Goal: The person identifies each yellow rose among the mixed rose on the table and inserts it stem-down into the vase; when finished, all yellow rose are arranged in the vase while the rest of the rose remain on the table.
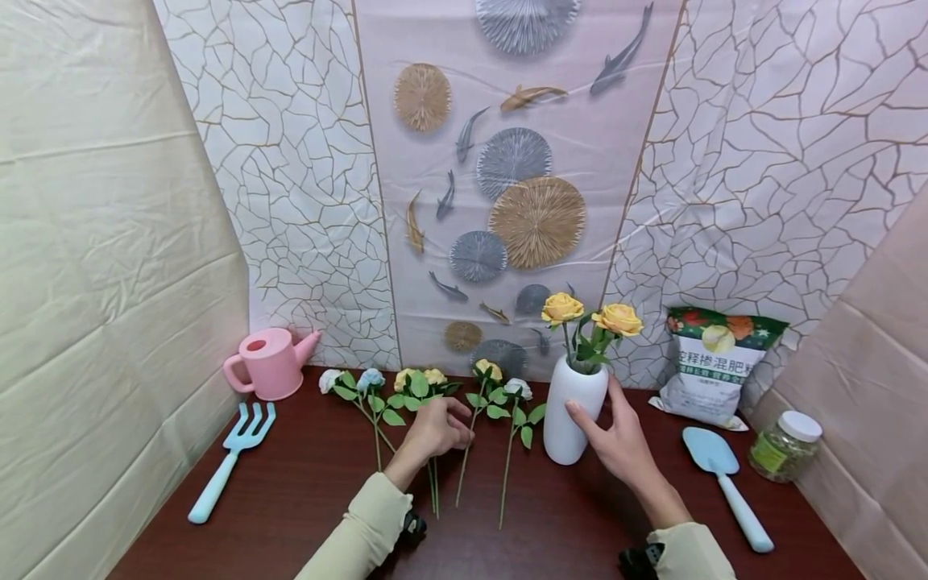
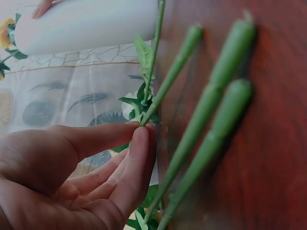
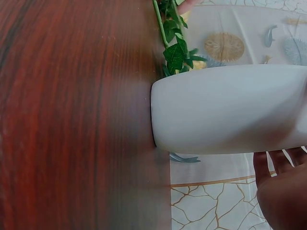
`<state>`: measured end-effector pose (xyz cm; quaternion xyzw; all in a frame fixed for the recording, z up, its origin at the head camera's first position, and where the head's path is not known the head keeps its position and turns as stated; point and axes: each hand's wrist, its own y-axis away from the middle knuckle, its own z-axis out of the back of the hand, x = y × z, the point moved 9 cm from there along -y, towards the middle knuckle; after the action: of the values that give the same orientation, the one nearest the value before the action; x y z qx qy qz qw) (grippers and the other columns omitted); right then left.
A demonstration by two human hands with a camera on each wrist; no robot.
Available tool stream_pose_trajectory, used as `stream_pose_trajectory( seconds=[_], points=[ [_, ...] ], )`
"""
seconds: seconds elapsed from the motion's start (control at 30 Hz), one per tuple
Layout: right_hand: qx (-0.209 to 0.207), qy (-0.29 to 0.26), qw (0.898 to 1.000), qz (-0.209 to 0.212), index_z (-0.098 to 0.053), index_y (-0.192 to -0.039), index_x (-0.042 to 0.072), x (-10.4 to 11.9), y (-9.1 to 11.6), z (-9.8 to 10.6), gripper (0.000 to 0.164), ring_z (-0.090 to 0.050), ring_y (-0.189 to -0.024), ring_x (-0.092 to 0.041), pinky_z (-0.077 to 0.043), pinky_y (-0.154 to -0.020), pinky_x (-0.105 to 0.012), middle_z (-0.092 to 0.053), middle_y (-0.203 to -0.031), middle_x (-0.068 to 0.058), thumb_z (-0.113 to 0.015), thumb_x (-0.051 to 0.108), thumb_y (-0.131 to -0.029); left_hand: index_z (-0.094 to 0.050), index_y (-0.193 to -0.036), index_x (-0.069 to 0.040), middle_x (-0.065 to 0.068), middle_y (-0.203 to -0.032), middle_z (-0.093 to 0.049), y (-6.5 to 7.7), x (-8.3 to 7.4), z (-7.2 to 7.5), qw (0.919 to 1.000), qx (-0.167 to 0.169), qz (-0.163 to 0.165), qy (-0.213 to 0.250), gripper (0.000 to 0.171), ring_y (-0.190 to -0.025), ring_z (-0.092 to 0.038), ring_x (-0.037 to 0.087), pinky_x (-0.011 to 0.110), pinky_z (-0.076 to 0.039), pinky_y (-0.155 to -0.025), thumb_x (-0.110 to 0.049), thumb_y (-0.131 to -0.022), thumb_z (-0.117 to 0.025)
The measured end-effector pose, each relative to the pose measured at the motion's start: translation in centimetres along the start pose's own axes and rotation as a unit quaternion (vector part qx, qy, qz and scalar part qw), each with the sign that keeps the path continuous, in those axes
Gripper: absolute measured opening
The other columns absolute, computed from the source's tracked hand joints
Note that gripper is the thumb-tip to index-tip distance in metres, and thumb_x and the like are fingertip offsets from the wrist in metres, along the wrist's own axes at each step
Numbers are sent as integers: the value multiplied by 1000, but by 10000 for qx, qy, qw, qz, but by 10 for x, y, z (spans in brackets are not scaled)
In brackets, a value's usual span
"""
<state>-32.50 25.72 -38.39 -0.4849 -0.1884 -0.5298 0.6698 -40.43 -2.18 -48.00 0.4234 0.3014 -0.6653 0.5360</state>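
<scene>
My left hand [image 1: 464,435] pinches the green stem [image 2: 152,91] of a yellow rose [image 1: 487,370] lying on the dark wooden table [image 1: 304,499]; the left wrist view shows thumb and forefinger closed on it. Two more stems [image 2: 211,105] lie just beside that one. My right hand [image 1: 596,404] wraps around the side of an upright white vase [image 1: 567,403], also seen as the vase [image 3: 225,108] and the vase [image 2: 86,24]. Two yellow-orange roses [image 1: 561,308] stand in it. Several other white, blue and yellow roses [image 1: 371,379] lie in a row to the left.
A pink watering can [image 1: 268,362] stands at the back left, with a light blue garden fork [image 1: 232,459] in front of it. Right of the vase are a fertiliser bag [image 1: 718,362], a blue trowel [image 1: 725,483] and a lidded jar [image 1: 786,445]. Backdrop sheets close in three sides.
</scene>
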Motion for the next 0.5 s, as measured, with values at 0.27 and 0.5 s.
stream_pose_trajectory(
  seconds=[0.27,0.5],
  points=[
    [-61,-37,10000,68,-31,-156,23,-27,-6,-7,73,-52,-131,-24,-47,-104,-56,-53,-145,-8,-70,32,-95,-69,-119,-8,5,-86,-77,0,-5,12,9980,-46,-204,598,36,-77,-75,19,40,-62,-73,-11,-85,-81],
    [-121,35,9999,94,-31,-155,30,-40,-7,-7,74,-53,-130,-21,-47,-103,-54,-54,-144,-4,-71,35,-94,-72,-116,-15,2,-89,-78,0,-18,9,9945,-310,-579,821,35,-81,-74,15,34,-59,-70,-21,-84,-83]
  ],
)
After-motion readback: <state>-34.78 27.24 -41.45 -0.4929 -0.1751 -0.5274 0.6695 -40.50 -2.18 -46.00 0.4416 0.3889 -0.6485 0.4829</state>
